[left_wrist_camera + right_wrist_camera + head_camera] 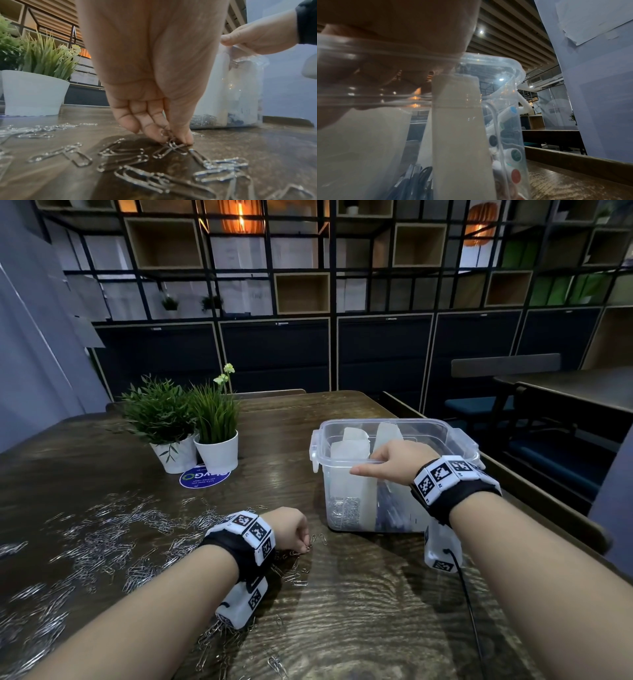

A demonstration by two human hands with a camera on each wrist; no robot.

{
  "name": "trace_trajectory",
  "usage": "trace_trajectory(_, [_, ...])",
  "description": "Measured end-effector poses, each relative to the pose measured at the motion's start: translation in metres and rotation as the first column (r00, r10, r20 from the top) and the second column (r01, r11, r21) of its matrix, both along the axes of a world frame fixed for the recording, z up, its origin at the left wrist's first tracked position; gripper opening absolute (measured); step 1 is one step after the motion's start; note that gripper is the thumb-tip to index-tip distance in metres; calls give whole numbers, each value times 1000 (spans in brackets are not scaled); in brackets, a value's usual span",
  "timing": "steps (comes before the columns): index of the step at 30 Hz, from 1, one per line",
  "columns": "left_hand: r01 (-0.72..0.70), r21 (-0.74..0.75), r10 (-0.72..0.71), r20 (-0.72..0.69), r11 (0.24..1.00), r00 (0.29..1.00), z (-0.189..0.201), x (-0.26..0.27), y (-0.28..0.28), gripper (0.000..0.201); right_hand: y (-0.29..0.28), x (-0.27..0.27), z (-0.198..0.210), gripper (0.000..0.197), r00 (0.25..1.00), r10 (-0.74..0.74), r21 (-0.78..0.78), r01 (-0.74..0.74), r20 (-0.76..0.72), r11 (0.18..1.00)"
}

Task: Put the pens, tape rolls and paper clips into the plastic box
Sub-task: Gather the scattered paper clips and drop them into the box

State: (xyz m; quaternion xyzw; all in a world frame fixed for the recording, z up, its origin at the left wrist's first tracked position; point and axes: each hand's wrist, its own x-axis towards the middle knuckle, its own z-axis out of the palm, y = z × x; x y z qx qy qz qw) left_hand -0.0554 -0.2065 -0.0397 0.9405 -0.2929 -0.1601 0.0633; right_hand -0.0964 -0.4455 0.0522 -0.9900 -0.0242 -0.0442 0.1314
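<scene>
Silver paper clips point(102, 539) beside clear box point(346, 508)

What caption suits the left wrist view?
Left hand pinches paper clips off the wooden table beside the plastic box.

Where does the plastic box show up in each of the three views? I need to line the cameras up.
Head: plastic box right of centre on the table, right hand on its near rim.
Left wrist: at the right edge, behind the left hand, box wall upright.
Right wrist: fills the left and centre, seen through its clear wall.
Shared landmark: the pale divider inside the box.
</scene>
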Motion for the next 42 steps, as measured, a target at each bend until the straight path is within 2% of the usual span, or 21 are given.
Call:
trace_trajectory(5, [7,-53,-6,22,999,1000,1,0,6,11,-1,-1,1,73,1000,9,5,-9,4,1000])
trace_trajectory(8, [-82,-214,99,69,973,993,14,1,16,3,0,1,1,72,1000,7,11,-6,-8,1000])
trace_trajectory(11, [-106,-362,179,175,926,968,38,5,26,7,0,-1,3,67,999,11,35,-10,-36,999])
trace_trajectory(14, [-85,-564,289,284,821,914,62,6,24,9,0,-8,5,56,999,18,80,-14,-51,997])
trace_trajectory(17, [20,-757,375,347,654,860,82,-3,6,8,3,-14,4,60,999,12,63,-9,-52,998])
trace_trajectory(19, [72,-816,382,344,574,858,92,-11,-12,7,5,-17,4,60,999,2,45,0,-49,999])
trace_trajectory(20, [78,-818,358,333,571,872,94,-13,-21,5,6,-19,3,60,999,2,43,0,-48,999])
trace_trajectory(21, [73,-798,315,318,599,894,96,-15,-30,5,7,-22,3,61,999,3,40,-2,-46,999])
trace_trajectory(24, [16,-609,197,281,793,939,91,-11,-47,14,8,-28,3,63,998,11,11,-10,-54,1000])
trace_trajectory(25, [3,-577,191,276,817,942,88,-8,-48,18,8,-30,3,63,998,10,8,-9,-54,1000])
trace_trajectory(26, [3,-586,199,280,811,939,86,-4,-47,21,9,-31,3,63,999,7,10,-6,-50,1000])
trace_trajectory(29, [45,-715,256,307,698,916,84,-2,-34,25,8,-31,4,60,999,6,20,-6,-44,1000])
trace_trajectory(31, [39,-759,313,314,650,896,80,-4,-23,25,7,-29,4,59,999,8,31,-6,-44,999])
trace_trajectory(34, [-97,-760,384,210,642,899,62,-4,-7,18,5,-24,2,70,1000,-1,37,1,-21,999])
trace_trajectory(37, [-273,-621,420,101,735,902,35,-1,6,4,2,-19,1,72,1000,-11,16,11,-3,1000])
trace_trajectory(40, [-413,-364,438,-15,835,899,13,2,9,21,0,-13,0,79,1000,-9,6,9,1,1000])
trace_trajectory(42, [-451,-193,445,-73,872,892,4,4,6,40,-2,-10,-1,80,1000,-11,3,11,3,1000])
